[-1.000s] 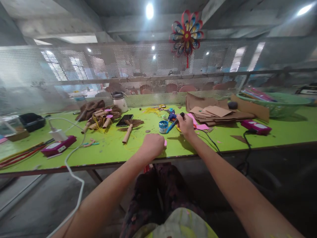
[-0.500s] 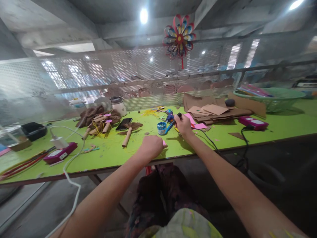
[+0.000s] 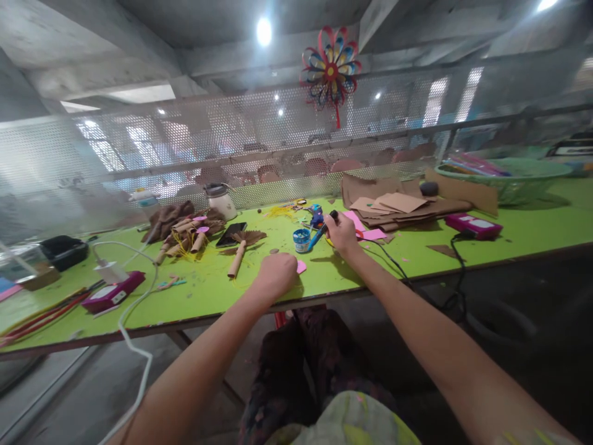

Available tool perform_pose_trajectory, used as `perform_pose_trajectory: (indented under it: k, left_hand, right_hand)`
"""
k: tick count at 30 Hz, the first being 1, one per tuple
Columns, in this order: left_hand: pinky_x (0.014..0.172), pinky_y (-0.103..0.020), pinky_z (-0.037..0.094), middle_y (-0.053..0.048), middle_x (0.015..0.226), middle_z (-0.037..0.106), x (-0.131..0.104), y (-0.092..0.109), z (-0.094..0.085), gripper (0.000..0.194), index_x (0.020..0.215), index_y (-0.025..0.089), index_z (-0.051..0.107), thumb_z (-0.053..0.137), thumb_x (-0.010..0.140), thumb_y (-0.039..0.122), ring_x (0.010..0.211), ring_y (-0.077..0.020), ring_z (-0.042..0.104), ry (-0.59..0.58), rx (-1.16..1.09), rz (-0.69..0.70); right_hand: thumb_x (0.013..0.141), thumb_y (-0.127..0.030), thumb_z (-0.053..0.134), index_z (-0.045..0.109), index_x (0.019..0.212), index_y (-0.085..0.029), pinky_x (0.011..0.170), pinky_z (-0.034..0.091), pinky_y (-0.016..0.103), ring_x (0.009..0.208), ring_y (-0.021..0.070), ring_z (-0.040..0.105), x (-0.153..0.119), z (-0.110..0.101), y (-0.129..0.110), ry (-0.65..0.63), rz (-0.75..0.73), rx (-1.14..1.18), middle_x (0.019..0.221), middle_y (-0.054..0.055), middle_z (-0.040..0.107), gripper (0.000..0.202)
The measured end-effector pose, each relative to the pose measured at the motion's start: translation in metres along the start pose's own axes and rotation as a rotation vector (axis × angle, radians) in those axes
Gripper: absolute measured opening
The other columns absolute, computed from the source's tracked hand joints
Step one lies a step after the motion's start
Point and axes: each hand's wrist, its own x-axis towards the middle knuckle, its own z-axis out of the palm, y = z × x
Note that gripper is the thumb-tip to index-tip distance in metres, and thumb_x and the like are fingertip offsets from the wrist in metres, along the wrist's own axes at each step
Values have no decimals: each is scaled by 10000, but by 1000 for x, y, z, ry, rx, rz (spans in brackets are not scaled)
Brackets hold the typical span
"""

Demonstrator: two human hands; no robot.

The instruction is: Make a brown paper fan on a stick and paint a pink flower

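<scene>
Holding is recorded for both hands over a green counter (image 3: 259,293).

Right hand (image 3: 341,230): closed around a blue pen-like tool (image 3: 319,235), black at its upper end; carried at a slant, tip downward, just beside a small blue-rimmed jar (image 3: 302,245). Whether the jar is touched by the tip cannot be told.

Left hand (image 3: 279,272): curled narrow near the front edge, a pink paper piece (image 3: 301,266) held at its finger side; the fingertips are hidden.

Beyond the jar: a dark blue object (image 3: 316,218), its kind not made out; yellow strands (image 3: 277,211).

Left of the jar: one brown paper tube (image 3: 237,259), topped by a pleated brown fan (image 3: 251,236); a dark phone (image 3: 231,234), laid flat behind it; a heap of similar tubes (image 3: 185,237), mixed with yellow threads and pink discs; a white jug (image 3: 220,201), dark-lidded, standing upright; a purple power block (image 3: 112,293), fitted with a white plug.

Right of the right hand: pink sheets (image 3: 373,234); stacked brown paper (image 3: 407,218); a second purple block (image 3: 473,227), black-corded; a green basket (image 3: 523,193), filled partly with pink and purple items.
</scene>
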Motion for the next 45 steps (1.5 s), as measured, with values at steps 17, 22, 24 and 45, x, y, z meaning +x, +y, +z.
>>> perform_pose_trajectory:
  k: [17, 22, 24, 45]
  left_hand:
    - [599, -271, 394, -109, 896, 692, 6, -46, 25, 451, 814, 163, 730, 559, 755, 576, 735, -209, 618, 79, -297, -123]
    - [690, -285, 435, -130, 1026, 646, 5, -38, 27, 498, 916, 150, 699, 600, 706, 590, 915, -258, 607, 96, -257, -151]
    - [696, -286, 443, -132, 1026, 646, 6, -39, 29, 479, 920, 146, 699, 604, 714, 567, 916, -256, 608, 95, -275, -141]
    - [861, -326, 456, -125, 1003, 647, -8, -42, 47, 282, 833, 155, 682, 594, 792, 420, 1031, -265, 592, 305, -416, -65]
  right_hand:
    - [815, -467, 506, 451, 644, -228, 493, 373, 248, 455, 132, 472, -2, 0, 1, -21, -2, -4, 454, -52, 484, 299]
    - [812, -465, 512, 452, 646, -229, 468, 372, 247, 428, 129, 460, -3, 0, 0, -54, 46, 28, 441, -52, 475, 295]
    - [812, -472, 511, 456, 650, -227, 455, 367, 246, 426, 128, 456, -3, 1, 1, -70, 65, 39, 444, -50, 473, 298]
    - [705, -405, 614, 547, 731, -177, 423, 367, 217, 430, 103, 466, 25, 37, 5, -291, 149, -62, 513, -46, 528, 238]
